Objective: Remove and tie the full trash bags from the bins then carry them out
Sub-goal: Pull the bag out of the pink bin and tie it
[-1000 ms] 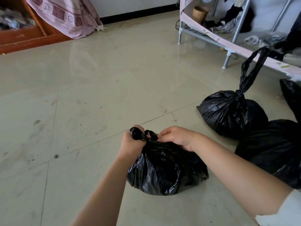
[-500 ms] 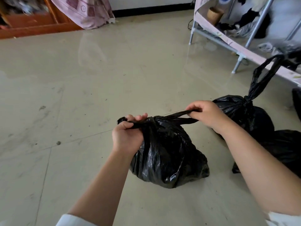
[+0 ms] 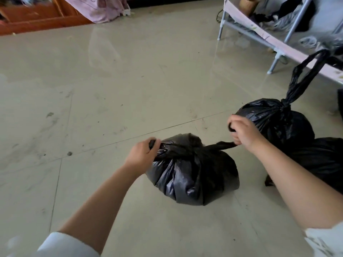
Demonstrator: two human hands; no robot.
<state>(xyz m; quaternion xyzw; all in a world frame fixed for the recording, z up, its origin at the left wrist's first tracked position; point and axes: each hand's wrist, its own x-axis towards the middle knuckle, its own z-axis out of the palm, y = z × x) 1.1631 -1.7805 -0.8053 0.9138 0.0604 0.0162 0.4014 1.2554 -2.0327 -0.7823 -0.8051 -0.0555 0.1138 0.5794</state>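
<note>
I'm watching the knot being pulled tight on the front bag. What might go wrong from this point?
1. The left hand and right hand pull the front bag's thin handles in opposite directions; the stretched plastic may tear.
2. The right hand works close against the tied bag behind it and might knock it over.
3. The glossy floor looks slippery for carrying the bags out.

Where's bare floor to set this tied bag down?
Bare tile floor lies left of the bag being tied, up to the wooden furniture. Crowded on the right: the tied bag, a third bag, the metal rack.
</note>
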